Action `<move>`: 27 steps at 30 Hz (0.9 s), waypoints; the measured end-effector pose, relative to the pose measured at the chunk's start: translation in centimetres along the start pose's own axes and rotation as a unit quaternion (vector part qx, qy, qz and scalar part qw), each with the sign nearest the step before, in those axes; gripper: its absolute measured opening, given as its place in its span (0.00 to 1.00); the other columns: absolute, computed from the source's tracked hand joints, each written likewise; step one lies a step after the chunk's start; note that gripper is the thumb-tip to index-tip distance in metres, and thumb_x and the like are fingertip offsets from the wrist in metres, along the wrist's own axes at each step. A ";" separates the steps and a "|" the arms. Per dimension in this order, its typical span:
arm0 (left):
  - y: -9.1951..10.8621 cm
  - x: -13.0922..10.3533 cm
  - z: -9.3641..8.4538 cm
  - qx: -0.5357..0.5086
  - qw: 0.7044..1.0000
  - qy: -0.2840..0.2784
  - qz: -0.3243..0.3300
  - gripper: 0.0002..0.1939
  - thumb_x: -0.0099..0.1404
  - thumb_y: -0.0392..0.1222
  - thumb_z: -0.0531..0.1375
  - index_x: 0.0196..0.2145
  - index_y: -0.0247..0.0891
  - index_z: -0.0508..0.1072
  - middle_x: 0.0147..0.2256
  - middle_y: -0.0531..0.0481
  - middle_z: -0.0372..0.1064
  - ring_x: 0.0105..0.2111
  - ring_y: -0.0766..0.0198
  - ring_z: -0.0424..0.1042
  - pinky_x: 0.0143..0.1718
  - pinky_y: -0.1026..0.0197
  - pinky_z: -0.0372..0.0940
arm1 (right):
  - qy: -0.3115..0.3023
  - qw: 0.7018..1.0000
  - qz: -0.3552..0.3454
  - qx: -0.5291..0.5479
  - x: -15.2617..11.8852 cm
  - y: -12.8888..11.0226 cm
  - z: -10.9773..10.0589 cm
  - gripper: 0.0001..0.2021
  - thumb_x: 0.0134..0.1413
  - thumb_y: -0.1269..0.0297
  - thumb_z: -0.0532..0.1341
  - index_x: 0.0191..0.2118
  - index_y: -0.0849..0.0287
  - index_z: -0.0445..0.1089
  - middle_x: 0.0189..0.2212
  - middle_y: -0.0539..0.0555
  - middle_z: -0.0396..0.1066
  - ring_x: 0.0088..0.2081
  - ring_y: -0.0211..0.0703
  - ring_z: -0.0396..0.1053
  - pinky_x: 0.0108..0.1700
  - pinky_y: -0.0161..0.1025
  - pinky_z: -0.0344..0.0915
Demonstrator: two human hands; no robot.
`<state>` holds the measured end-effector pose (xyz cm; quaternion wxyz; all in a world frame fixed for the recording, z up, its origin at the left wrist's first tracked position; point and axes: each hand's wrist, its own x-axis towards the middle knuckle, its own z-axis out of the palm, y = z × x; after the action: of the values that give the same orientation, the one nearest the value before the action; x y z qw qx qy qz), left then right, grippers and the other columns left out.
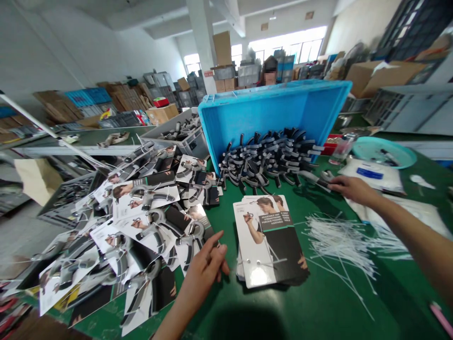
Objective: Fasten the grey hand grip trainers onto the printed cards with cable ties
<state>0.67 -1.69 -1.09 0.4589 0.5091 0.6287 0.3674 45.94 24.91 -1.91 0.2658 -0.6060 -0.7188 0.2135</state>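
Note:
My left hand [207, 264] hovers over the green table with its fingers loosely apart and nothing in them. It is between a pile of carded grip strengtheners [152, 226] and a stack of printed cards [271, 241]. To the right, my right hand [350, 190] pinches one end of a grey grip strengthener [314, 178], whose other end lies toward the blue crate [269, 106]. That crate is tipped on its side, and many black and grey grip strengtheners [265, 160] spill from its mouth. White cable ties [339, 245] lie in a heap below my right hand.
A grey crate [184, 134] of grip strengtheners stands behind the pile. On the right are a turquoise tray [384, 150], a clear jar [341, 150] and a white plastic bag [371, 174]. A person [270, 71] is behind the blue crate.

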 end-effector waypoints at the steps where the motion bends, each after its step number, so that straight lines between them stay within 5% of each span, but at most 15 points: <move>1: 0.2 0.1 -0.4 -0.003 1.000 0.013 0.007 0.32 0.71 0.57 0.52 0.63 0.33 0.61 0.24 0.53 0.72 0.20 0.66 0.65 0.25 0.63 0.62 | -0.015 0.999 0.006 0.030 -1.0 -1.3 -0.5 0.12 0.53 0.53 0.68 0.32 0.58 0.76 0.21 0.56 0.71 0.20 0.39 0.62 0.24 0.42 0.56; 3: 0.7 0.4 -0.9 -0.011 0.999 0.023 0.032 0.28 0.70 0.55 0.55 0.61 0.34 0.65 0.25 0.52 0.71 0.21 0.66 0.66 0.27 0.63 0.63 | -0.045 0.985 0.025 0.167 -3.9 -5.0 -0.9 0.14 0.57 0.51 0.64 0.39 0.56 0.75 0.23 0.52 0.69 0.20 0.34 0.60 0.22 0.39 0.53; 6: 2.1 1.3 -0.7 -0.028 0.992 0.041 0.113 0.24 0.71 0.50 0.56 0.61 0.40 0.65 0.38 0.47 0.76 0.34 0.63 0.73 0.39 0.60 0.68 | -0.101 0.897 0.063 0.425 -9.0 -11.9 0.3 0.12 0.61 0.53 0.61 0.39 0.56 0.74 0.31 0.52 0.71 0.17 0.24 0.42 0.19 0.34 0.45; 9: 3.7 2.8 0.3 -0.023 0.975 0.040 0.215 0.29 0.70 0.46 0.58 0.66 0.46 0.59 0.58 0.43 0.67 0.52 0.58 0.71 0.55 0.55 0.65 | -0.195 0.821 0.084 0.531 -12.8 -17.6 3.3 0.10 0.61 0.55 0.63 0.41 0.55 0.72 0.31 0.50 0.70 0.18 0.25 0.35 0.16 0.29 0.46; 14: 3.7 4.6 1.6 0.022 0.958 0.064 0.278 0.21 0.69 0.42 0.60 0.59 0.45 0.69 0.53 0.45 0.70 0.49 0.59 0.71 0.53 0.56 0.65 | -0.308 0.721 0.130 0.606 -15.1 -20.5 7.4 0.09 0.64 0.59 0.61 0.43 0.60 0.70 0.33 0.50 0.67 0.19 0.25 0.34 0.18 0.24 0.48; 16: 2.8 4.6 1.7 0.048 0.956 0.076 0.280 0.17 0.69 0.41 0.60 0.55 0.44 0.73 0.48 0.47 0.73 0.46 0.59 0.71 0.50 0.56 0.65 | -0.332 0.737 0.132 0.574 -15.6 -20.0 7.6 0.11 0.65 0.56 0.59 0.43 0.60 0.70 0.31 0.49 0.66 0.18 0.25 0.35 0.18 0.25 0.48; 19: 1.3 4.0 1.9 0.110 0.946 0.046 0.300 0.15 0.68 0.41 0.62 0.53 0.45 0.75 0.46 0.47 0.75 0.47 0.57 0.70 0.52 0.53 0.62 | -0.329 0.859 0.085 0.383 -16.4 -18.6 6.8 0.18 0.66 0.48 0.54 0.37 0.58 0.69 0.23 0.47 0.64 0.16 0.30 0.45 0.17 0.30 0.51; 21: 0.8 3.7 1.9 0.146 0.940 0.015 0.307 0.14 0.68 0.42 0.62 0.51 0.44 0.76 0.45 0.47 0.75 0.48 0.56 0.68 0.52 0.52 0.60 | -0.217 0.958 0.013 0.185 -16.9 -17.8 6.1 0.18 0.64 0.47 0.56 0.32 0.56 0.68 0.22 0.50 0.66 0.19 0.37 0.58 0.21 0.35 0.56; 22: 0.7 3.6 2.0 0.159 0.939 0.004 0.305 0.13 0.69 0.43 0.61 0.50 0.44 0.76 0.45 0.47 0.75 0.48 0.55 0.68 0.52 0.51 0.60 | -0.142 0.985 -0.029 0.097 -17.2 -17.5 5.8 0.16 0.63 0.49 0.57 0.32 0.56 0.69 0.24 0.52 0.68 0.23 0.41 0.63 0.24 0.37 0.60; 24: 0.9 3.9 2.0 0.175 0.938 0.007 0.299 0.11 0.71 0.43 0.58 0.48 0.43 0.77 0.45 0.46 0.74 0.48 0.55 0.67 0.52 0.51 0.59 | -0.047 0.993 -0.113 0.001 -17.7 -17.2 5.6 0.11 0.64 0.55 0.58 0.36 0.55 0.71 0.31 0.55 0.71 0.32 0.47 0.69 0.33 0.42 0.65; 27: 2.1 5.2 2.1 0.187 0.934 0.045 0.300 0.13 0.73 0.40 0.54 0.50 0.42 0.76 0.46 0.46 0.73 0.49 0.56 0.67 0.53 0.51 0.59 | -0.079 0.970 -0.230 0.008 -18.2 -17.9 6.3 0.07 0.65 0.64 0.58 0.45 0.53 0.72 0.42 0.57 0.72 0.44 0.50 0.69 0.46 0.46 0.67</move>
<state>3.03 3.85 -0.81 0.1949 0.7336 0.5239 0.3865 30.62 3.96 2.30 0.2550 -0.4036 -0.8557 0.1998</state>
